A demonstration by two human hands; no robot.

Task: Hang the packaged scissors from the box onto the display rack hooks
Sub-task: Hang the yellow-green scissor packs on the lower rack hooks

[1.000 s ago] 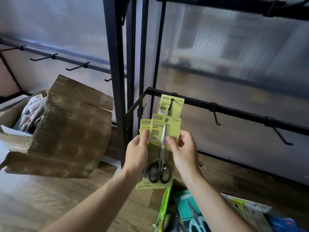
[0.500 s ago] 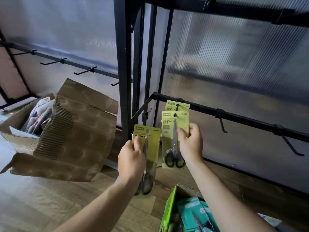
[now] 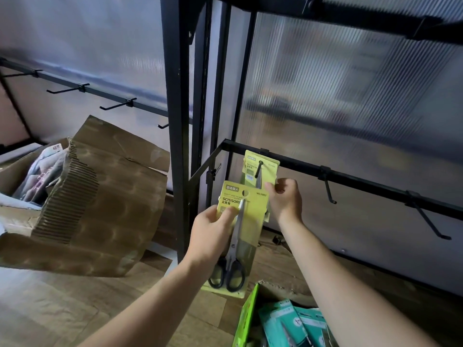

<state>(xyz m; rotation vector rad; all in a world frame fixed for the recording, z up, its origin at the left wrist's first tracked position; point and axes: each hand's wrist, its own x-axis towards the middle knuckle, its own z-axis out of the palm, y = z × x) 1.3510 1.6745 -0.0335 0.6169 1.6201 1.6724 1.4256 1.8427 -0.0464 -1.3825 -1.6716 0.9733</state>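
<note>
So, nearest the camera, an open box (image 3: 246, 319) with a bright green flap is seen at the bottom edge, and teal scissor packs (image 3: 288, 324) are stacked inside it. Just above the box, a yellow-green scissors pack (image 3: 246, 221) is held up by the left hand (image 3: 213, 234): the thumb is pressed onto the front of the card beside the blade and the fingers are wrapped behind its left edge, so that grip is closed on the pack. Black handles are seen at the bottom of the pack, and its round hang hole at the top is not on anything yet.

A bit further out, the right hand (image 3: 285, 199) is kept just beside the pack's top right corner. Its fingers are curled loosely, and whether the card edge is actually pinched can't be told from here, so that grip is left as unclear.

Behind both hands, a second yellow-green pack (image 3: 260, 166) is already hung on a hook (image 3: 258, 169) of the black display rack (image 3: 175, 121). Two bare hooks (image 3: 328, 189) are fixed further right along the same rail.

Off to the left, a battered cardboard box (image 3: 100, 196) is parked on the wooden floor (image 3: 50, 309), with loose packaged goods stuffed into it. At the very back, ribbed translucent panels (image 3: 338, 96) are mounted behind the rack.
</note>
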